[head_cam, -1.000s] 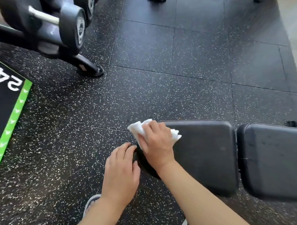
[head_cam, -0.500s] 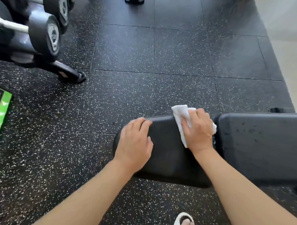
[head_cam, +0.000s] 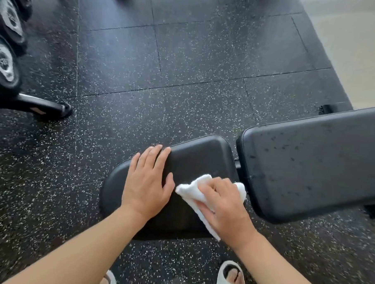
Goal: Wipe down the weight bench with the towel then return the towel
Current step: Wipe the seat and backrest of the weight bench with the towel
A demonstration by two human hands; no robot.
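Right hand lies curled over a crumpled white terry towel, pressing it onto the near right part of the seat pad, while the left hand rests flat with straight fingers on that pad's left half. Black rubber floor, speckled white and laid in square tiles, spreads around the bench. Its smooth black padded cushions have rounded corners; the longer back pad, right of the seat, is dotted with dark droplets. Round-headed dumbbells sit on a rack far left of the bench. White open-toed slippers stand below it.
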